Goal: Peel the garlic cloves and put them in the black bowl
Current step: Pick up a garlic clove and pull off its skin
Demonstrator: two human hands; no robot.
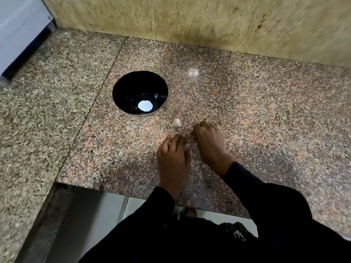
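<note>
Black bowl (124,88), apparently without cloves

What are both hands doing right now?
Left hand: fingers curled down, contents cannot be told.
Right hand: fingers curled down, contents cannot be told.

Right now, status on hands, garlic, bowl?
Left hand and right hand low over the speckled granite counter, grips unclear. White garlic clove beside round black bowl. Path clear.

Long black sleeves (247,179) to wrists; hands (173,154) bare; black garment.
</note>
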